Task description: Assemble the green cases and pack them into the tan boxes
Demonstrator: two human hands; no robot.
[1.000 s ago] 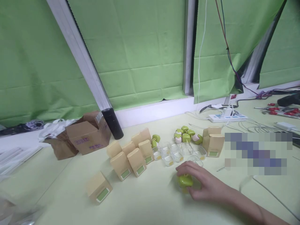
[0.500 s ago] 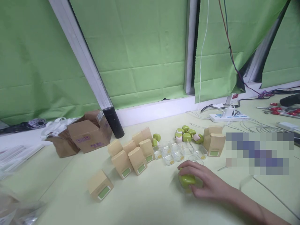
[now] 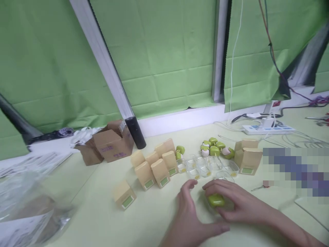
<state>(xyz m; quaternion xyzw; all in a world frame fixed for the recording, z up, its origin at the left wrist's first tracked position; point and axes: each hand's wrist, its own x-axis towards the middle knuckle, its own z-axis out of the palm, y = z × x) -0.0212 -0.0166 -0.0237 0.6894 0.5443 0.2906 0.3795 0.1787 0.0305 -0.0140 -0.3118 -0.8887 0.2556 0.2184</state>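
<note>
My right hand point(image 3: 232, 200) curls over a glossy green rounded piece point(image 3: 216, 200), fingers on its far side and thumb on the near side. Clear plastic seems to sit around the piece's lower part, close to the table. To its left, my left hand point(image 3: 191, 218) is open, fingers and thumb spread apart, holding nothing. Just beyond both hands lie several clear plastic trays point(image 3: 204, 168) with small yellow stickers. Behind them is a cluster of similar green pieces point(image 3: 214, 150), some showing pale pink parts.
Several tan boxes with green labels point(image 3: 160, 173) stand left of the trays. Another tan box point(image 3: 248, 163) is at the right, near a white power strip point(image 3: 267, 129) and cables. A black cylinder point(image 3: 135, 132), an opened cardboard box point(image 3: 113, 144) and a plastic bag point(image 3: 38, 219) are leftward.
My left hand has come into view from below, open, beside the green piece. My right hand keeps its hold. The view has swung left, so the scene sits farther right.
</note>
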